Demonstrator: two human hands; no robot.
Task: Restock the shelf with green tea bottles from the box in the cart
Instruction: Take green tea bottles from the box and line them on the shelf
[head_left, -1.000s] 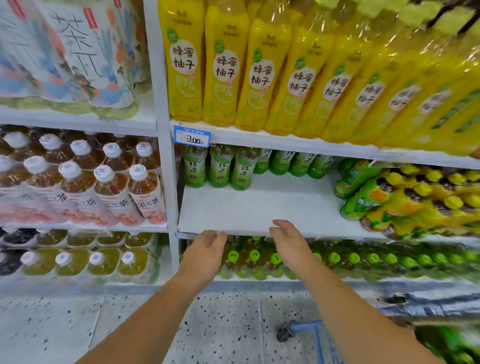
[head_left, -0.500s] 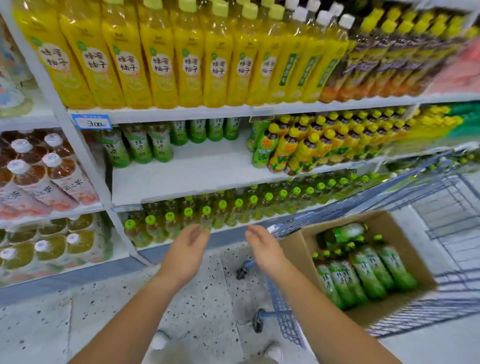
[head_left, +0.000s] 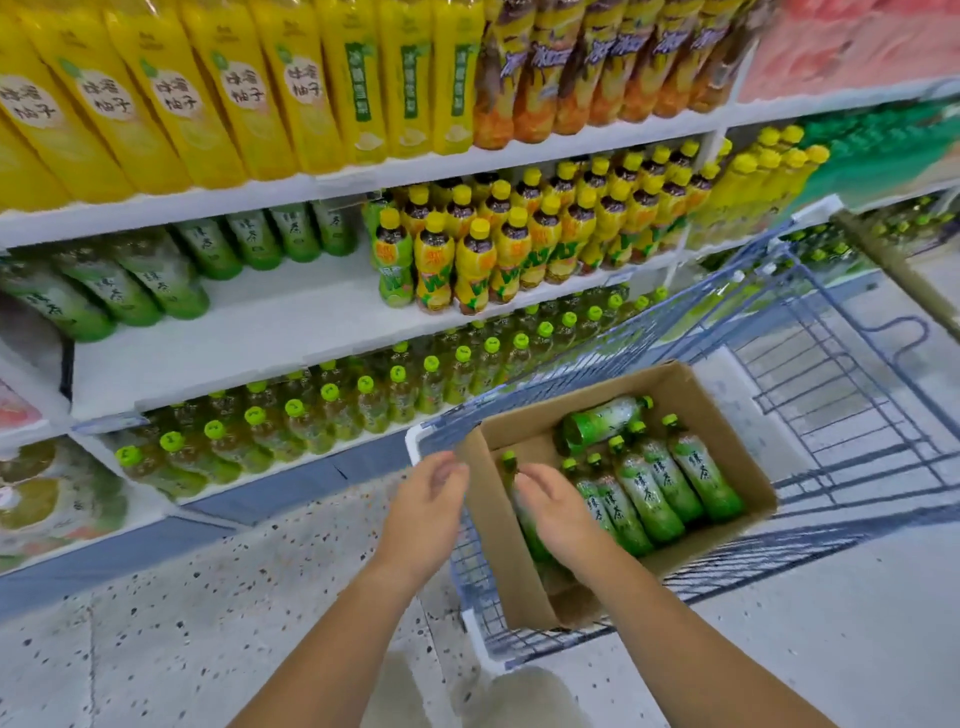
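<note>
Hands hover at the box (head_left: 524, 441) in the cart (head_left: 649, 327): left hand (head_left: 426, 501) loosely open beside its corner, right hand (head_left: 558, 512) relaxed above a green tea bottle (head_left: 527, 530), gripping nothing.

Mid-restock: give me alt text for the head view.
Two hands hover at a box of green tea bottles in a cart: right hand over one bottle, left hand at the box's edge. The shelf beside it is mostly bare.
</note>
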